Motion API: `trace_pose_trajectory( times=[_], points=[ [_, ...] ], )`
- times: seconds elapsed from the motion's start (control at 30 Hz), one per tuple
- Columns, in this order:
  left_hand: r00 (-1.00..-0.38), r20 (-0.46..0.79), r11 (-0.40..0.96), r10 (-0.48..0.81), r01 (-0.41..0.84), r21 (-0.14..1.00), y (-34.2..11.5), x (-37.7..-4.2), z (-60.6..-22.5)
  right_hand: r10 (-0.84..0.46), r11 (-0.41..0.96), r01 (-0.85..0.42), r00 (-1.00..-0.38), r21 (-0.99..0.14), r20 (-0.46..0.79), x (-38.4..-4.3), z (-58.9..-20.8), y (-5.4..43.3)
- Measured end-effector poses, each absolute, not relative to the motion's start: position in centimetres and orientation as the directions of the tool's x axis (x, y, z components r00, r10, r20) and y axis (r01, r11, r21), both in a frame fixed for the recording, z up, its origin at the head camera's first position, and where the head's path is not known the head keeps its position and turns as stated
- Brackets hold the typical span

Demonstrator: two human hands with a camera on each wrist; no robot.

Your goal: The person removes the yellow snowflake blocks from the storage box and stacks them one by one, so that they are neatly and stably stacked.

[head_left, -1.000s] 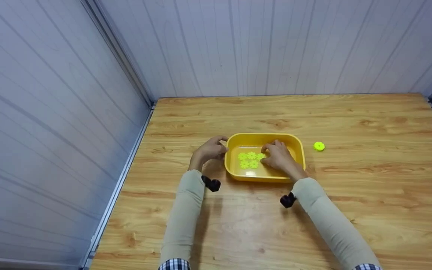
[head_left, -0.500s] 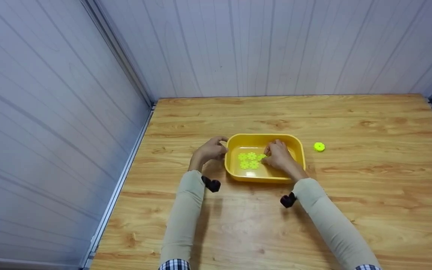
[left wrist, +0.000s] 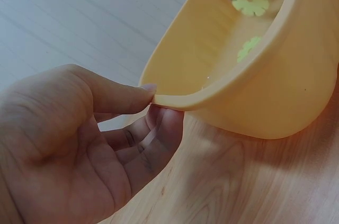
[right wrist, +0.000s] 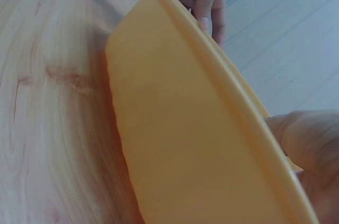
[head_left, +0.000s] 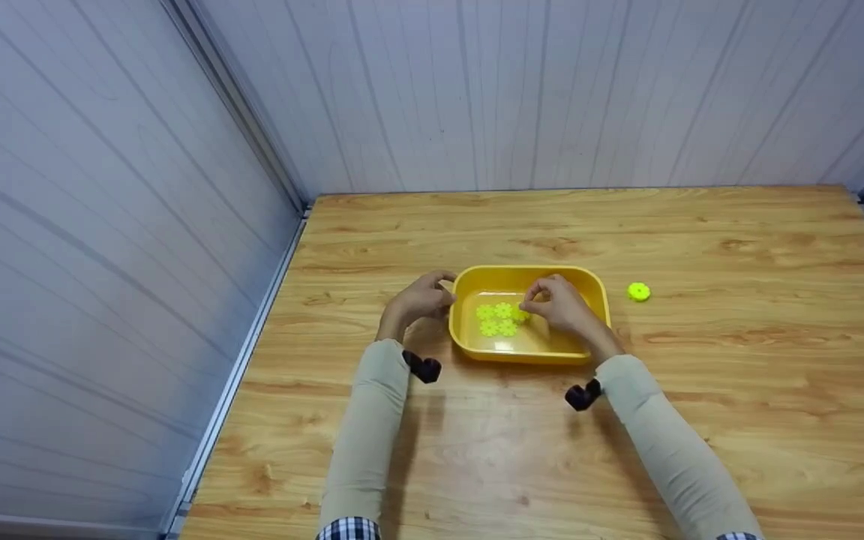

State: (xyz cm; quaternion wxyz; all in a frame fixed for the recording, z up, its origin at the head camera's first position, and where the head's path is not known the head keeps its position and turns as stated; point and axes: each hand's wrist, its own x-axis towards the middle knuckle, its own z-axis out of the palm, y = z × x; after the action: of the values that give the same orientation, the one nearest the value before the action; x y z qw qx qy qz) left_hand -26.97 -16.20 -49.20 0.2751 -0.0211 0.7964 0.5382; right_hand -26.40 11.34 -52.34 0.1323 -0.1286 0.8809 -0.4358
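Note:
My left hand [head_left: 421, 300] pinches the left rim of a yellow plastic basin [head_left: 529, 358], thumb on top and fingers beneath, as the left wrist view shows. Inside the basin, my right hand [head_left: 561, 304] pinches a yellow-green notched flower-shaped disc [left wrist: 251, 2] between thumb and fingers, tilted above the basin floor. Several matching discs [head_left: 489, 328] lie flat in rows on the floor, left of the right hand. In the right wrist view the basin wall hides the discs and most of the right hand's fingertips.
On the wooden table [head_left: 739, 375], to the right of the basin, sits a bright yellow-green flower-shaped piece or small stack [head_left: 638, 292]. Pale panel walls [head_left: 432, 97] stand behind the table and along its left side.
My right hand has lifted slightly and drawn back a little, with the disc now raised in its pinch. The left hand stays on the rim; the other discs have not moved.

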Motion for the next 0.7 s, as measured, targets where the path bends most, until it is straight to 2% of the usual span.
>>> trace_pose_trajectory(
  times=[0.3, 0.7],
  points=[
    [-0.847, -0.462, 0.434, 0.261, -0.325, 0.840, -16.2, -26.9, -49.1, -0.356, 0.528, -0.142, -0.932, -0.837, -0.066, -26.3, -51.5, 11.8],
    [-0.851, -0.466, 0.456, 0.241, -0.325, 0.829, -16.1, -26.9, -49.0, -0.329, 0.501, -0.128, -0.943, -0.856, -0.052, -26.7, -50.4, 13.0]
  ],
)
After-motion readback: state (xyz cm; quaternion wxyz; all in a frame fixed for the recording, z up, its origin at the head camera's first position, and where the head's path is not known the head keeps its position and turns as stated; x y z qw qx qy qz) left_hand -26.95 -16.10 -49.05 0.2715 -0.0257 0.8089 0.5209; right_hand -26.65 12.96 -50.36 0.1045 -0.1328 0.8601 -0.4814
